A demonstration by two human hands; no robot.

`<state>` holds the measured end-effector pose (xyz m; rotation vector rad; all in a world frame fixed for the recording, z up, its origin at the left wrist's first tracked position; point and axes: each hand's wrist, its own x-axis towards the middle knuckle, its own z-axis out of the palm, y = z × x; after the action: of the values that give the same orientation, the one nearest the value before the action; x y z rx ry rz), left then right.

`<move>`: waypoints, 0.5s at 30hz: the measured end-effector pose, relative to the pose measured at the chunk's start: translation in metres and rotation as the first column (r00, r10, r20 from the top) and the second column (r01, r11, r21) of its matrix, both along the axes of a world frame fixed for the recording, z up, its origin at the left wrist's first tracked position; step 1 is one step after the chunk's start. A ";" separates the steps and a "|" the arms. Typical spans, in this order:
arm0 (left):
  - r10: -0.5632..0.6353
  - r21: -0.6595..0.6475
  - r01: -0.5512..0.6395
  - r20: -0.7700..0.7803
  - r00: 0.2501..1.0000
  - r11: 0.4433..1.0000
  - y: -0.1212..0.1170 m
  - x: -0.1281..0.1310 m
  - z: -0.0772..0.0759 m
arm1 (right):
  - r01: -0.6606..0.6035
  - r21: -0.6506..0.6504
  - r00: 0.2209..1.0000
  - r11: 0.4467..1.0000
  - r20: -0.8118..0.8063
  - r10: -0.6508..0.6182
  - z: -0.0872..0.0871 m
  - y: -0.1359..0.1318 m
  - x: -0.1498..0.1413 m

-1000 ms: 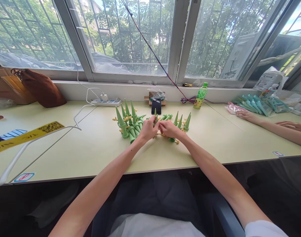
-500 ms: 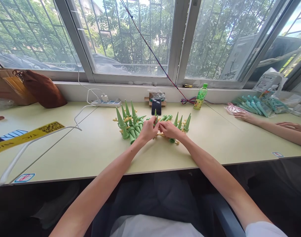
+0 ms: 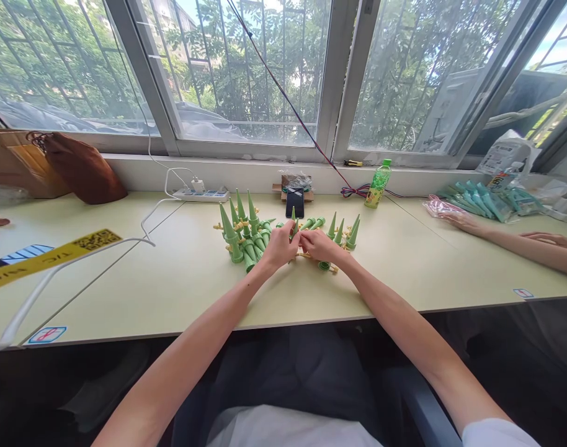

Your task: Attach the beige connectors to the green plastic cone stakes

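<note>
My left hand [image 3: 281, 244] is closed around a green plastic watering spike [image 3: 293, 215], whose pointed tip sticks up above the fingers. My right hand [image 3: 317, 243] meets it fingertip to fingertip, pinched at the spike's side; what lies in that pinch is hidden. To the left, several green spikes with small yellow valves [image 3: 234, 239] stand upright or lie in a cluster. Beyond my right hand, a few more spikes [image 3: 353, 233] stand with their points up. One green spike [image 3: 324, 265] lies below my right wrist, its round open end showing, beside a yellow valve [image 3: 334, 269].
A phone [image 3: 294, 202] leans on a small box behind the spikes. A green drink bottle [image 3: 379, 184] and a power strip [image 3: 202, 195] stand along the back. At right, another person's hand [image 3: 455, 220] rests by plastic packets [image 3: 479, 198]. A white cable crosses the left side.
</note>
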<state>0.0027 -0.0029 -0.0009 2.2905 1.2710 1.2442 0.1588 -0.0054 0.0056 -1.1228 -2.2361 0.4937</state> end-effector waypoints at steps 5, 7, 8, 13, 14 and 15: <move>-0.004 -0.010 0.004 0.000 1.000 1.000 0.000 0.000 0.000 | -0.005 -0.008 1.000 1.000 0.014 0.005 0.000 0.000 0.000; -0.001 -0.007 0.001 -0.005 1.000 1.000 0.000 0.000 0.000 | -0.009 -0.010 1.000 1.000 0.016 0.009 -0.001 0.001 0.001; 0.002 -0.004 -0.002 -0.009 1.000 1.000 0.000 0.000 0.000 | -0.010 -0.012 1.000 1.000 0.017 0.010 -0.001 0.001 0.001; 0.005 0.011 -0.005 -0.021 1.000 1.000 0.001 0.000 0.000 | -0.018 -0.037 1.000 0.999 0.009 0.018 -0.004 0.003 0.002; 0.005 0.013 -0.005 -0.023 1.000 1.000 0.001 0.000 0.000 | -0.019 -0.040 1.000 0.999 0.007 0.019 -0.004 0.003 0.002; 0.005 0.016 -0.005 -0.024 1.000 1.000 0.001 0.000 0.000 | -0.022 -0.042 1.000 0.999 0.004 0.022 -0.004 0.003 0.002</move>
<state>0.0022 -0.0023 -0.0011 2.3212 1.2804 1.2362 0.1604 -0.0021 0.0017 -1.1229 -2.2534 0.5504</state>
